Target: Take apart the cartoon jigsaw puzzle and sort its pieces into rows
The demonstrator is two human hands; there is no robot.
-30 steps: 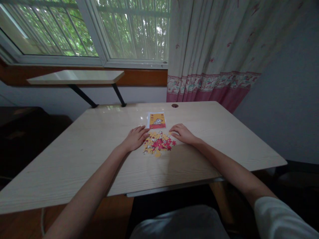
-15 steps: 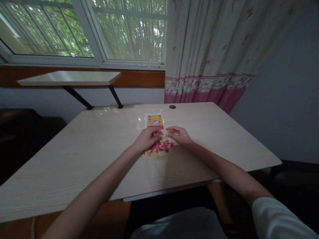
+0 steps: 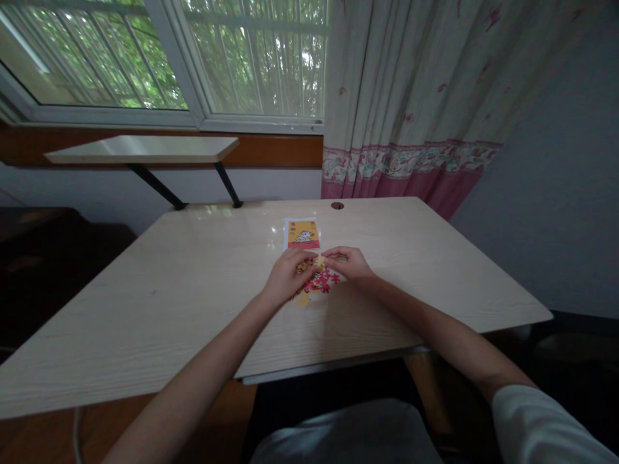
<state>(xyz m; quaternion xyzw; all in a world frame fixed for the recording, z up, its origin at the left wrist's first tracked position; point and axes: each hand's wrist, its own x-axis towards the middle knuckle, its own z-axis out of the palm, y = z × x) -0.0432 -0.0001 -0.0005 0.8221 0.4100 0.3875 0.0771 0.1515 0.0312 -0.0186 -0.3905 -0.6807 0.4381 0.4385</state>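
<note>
Well, from where I stand both bare arms reach far out over the pale wood-grain desk (image 3: 425, 251), elbows wide, so that the forearms slant inward and nearly meet at the middle. The left hand (image 3: 289, 274) is turned palm inward, its back toward the left side, fingers curved forward and the thumb held apart below them, making an open arch; through that gap I can see bits of colour beneath. The right hand (image 3: 352, 262) sits just opposite, wrist low, fingers bent and pointing left, the thumb lying under them with a small space showing behind the tips. Whether those tips pinch a piece I cannot tell, as they are too small and close to the yellow ones.

Between the two hands lies a loose heap of small red, yellow and white cardboard jigsaw pieces (image 3: 320, 282). The left hand covers its left part, while the right hand is at its far right edge, with several red pieces lying clear just below the thumb. A few yellow ones lie nearest the person, under the left wrist's side. Just beyond the left hand's fingers, flat on the desk, is a yellow-and-red rectangular picture card with a white animal (image 3: 304, 233).
</note>
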